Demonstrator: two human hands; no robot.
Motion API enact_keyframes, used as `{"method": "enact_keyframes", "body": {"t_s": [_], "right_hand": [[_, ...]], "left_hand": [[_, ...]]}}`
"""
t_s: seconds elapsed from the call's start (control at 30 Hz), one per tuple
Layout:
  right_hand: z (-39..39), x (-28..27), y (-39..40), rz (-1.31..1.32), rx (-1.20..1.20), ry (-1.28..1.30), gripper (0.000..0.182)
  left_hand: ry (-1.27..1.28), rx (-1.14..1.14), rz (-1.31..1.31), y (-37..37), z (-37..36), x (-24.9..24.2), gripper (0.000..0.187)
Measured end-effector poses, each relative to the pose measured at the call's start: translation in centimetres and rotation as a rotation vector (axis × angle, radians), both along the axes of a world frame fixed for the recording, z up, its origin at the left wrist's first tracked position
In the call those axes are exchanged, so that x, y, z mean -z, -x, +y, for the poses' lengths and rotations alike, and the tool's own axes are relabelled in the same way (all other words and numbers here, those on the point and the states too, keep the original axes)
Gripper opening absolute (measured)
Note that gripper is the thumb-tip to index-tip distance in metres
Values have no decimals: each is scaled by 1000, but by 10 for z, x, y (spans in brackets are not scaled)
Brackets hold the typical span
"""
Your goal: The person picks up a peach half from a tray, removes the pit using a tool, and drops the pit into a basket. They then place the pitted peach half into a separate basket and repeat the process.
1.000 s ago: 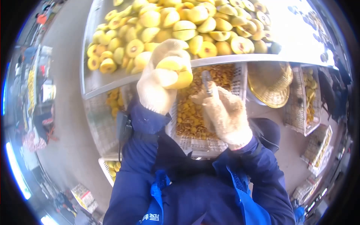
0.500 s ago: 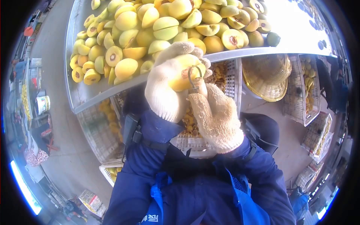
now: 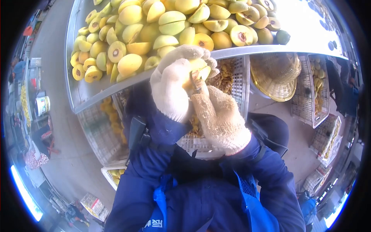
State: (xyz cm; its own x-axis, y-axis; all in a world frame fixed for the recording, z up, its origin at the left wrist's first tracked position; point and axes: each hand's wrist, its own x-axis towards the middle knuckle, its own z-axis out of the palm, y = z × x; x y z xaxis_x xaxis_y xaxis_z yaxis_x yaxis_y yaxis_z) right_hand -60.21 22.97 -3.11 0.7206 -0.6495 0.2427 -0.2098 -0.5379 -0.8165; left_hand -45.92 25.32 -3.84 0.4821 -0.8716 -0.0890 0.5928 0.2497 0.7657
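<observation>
Change: curved tool point(image 3: 194, 83) has been brought against held yellow fruit point(image 3: 197, 63); contact is made, cut depth cannot be told | Left hand point(image 3: 169, 87): fruit is grasped in curled fingers | Right hand point(image 3: 224, 121): tool is gripped, thumb and finger forward | Place: fruit is held at near edge of tray point(image 3: 266, 48), left of straw hat point(image 3: 276, 83)

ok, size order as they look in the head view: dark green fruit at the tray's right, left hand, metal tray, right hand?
1. Metal tray, running out of frame
2. Left hand and right hand: look alike, not ranked
3. Dark green fruit
</observation>
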Motion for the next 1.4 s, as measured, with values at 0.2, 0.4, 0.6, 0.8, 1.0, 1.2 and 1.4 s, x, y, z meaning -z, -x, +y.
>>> {"method": "enact_keyframes", "body": {"t_s": [0.2,0.4,0.6,0.8,1.0,1.2,1.4], "right_hand": [[-21,-45,8,-9,11,-1432,45],[-9,-25,-3,65,140,-1129,54],[-25,-28,12,-22,-98,-1323,53],[-19,-3,10,-114,-143,-1056,56],[-15,6,11,-171,-206,-685,55],[-24,-2,18,-171,-199,-1583,46],[-24,9,26,-240,-246,-1835,35]], "left_hand": [[17,10,96,-9,0,-2,33],[-279,-40,87,2,-7,-16,18],[-129,-97,-33,4,-2,-8,24],[-97,-41,-32,-2,-2,-7,23],[-251,-74,-57,5,-3,-7,21],[-77,54,-52,-7,3,-10,23],[-75,267,-181,-22,-2,-2,35]]}}
